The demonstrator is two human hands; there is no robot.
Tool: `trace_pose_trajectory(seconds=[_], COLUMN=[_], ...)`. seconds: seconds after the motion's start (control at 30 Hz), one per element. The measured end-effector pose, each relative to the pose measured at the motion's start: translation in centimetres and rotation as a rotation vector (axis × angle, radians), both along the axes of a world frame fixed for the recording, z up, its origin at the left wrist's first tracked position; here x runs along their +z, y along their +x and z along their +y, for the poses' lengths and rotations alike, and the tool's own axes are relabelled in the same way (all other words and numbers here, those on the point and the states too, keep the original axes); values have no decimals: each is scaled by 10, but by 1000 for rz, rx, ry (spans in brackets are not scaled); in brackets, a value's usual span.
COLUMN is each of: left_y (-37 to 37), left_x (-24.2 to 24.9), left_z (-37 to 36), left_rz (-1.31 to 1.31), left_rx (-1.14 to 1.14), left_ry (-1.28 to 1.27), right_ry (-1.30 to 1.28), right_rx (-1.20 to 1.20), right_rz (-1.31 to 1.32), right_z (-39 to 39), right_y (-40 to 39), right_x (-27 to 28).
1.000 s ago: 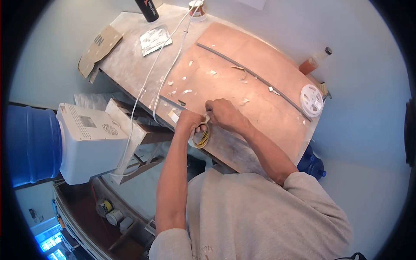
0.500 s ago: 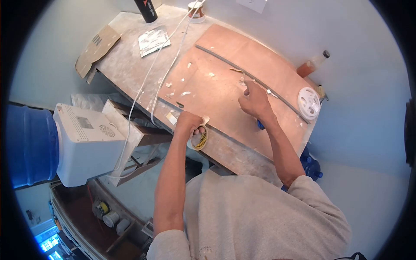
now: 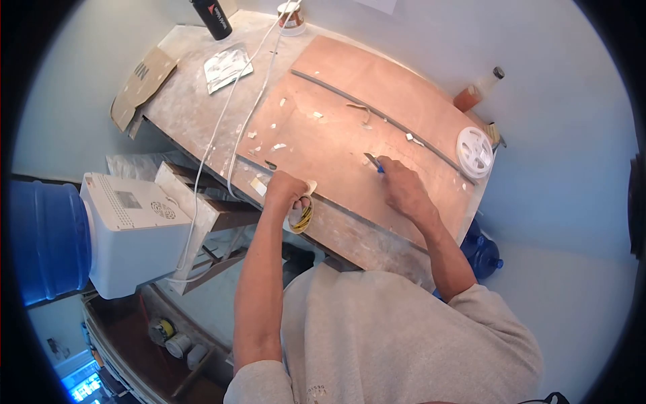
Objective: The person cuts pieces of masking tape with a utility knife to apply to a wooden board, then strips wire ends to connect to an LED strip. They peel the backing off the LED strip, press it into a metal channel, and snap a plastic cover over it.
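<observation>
My left hand (image 3: 285,191) is closed around a roll of tape (image 3: 303,219) at the front edge of the table; its inner ring shows yellow and dark markings, and a pale end sticks up by the fingers. Over the middle of the brown board (image 3: 323,148), my right hand (image 3: 405,187) grips a utility knife (image 3: 374,163) with a blue handle. Its blade points up and to the left, apart from the tape roll. Beyond the knife, a curled brownish strip (image 3: 360,109) lies on the board.
A narrower board (image 3: 377,74) lies along the back. At the right are a white reel (image 3: 475,152) and a bottle of orange liquid (image 3: 471,97). White cables (image 3: 232,114) cross the table's left part, near a silver pouch (image 3: 229,69). Small scraps dot the board.
My right hand has drawn back from near the curled strip toward me, and the knife's blade now shows in front of it. My left hand stays on the tape roll. The view has shifted slightly.
</observation>
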State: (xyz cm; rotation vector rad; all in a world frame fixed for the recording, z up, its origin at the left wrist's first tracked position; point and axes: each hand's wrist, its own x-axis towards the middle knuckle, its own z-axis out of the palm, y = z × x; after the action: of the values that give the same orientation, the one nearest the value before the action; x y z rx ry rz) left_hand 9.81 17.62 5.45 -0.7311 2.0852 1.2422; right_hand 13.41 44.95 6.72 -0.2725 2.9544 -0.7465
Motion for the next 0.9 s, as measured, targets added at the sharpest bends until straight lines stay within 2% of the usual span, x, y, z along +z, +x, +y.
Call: trace_pose_trajectory(seconds=[0.07, 0.2, 0.27, 0.3, 0.57, 0.9], left_y=[0, 0, -1, -1, -2, -4], left_x=[-1, 5, 6, 10, 16, 7], left_z=[-1, 1, 1, 3, 4, 2], left_rz=[17, -17, -32, -40, -68, -96], left_rx=[9, 42, 57, 51, 42, 18], left_ry=[15, 45, 43, 34, 15, -10], right_ry=[-64, -233, -275, -278, -90, -53], right_rx=[89, 250, 321, 322, 374, 395], right_rz=[-165, -182, 7, 6, -167, -188], right_z=[-11, -50, -66, -71, -87, -91], right_y=[0, 12, 15, 15, 7, 4], right_x=[6, -4, -30, -26, -5, -6])
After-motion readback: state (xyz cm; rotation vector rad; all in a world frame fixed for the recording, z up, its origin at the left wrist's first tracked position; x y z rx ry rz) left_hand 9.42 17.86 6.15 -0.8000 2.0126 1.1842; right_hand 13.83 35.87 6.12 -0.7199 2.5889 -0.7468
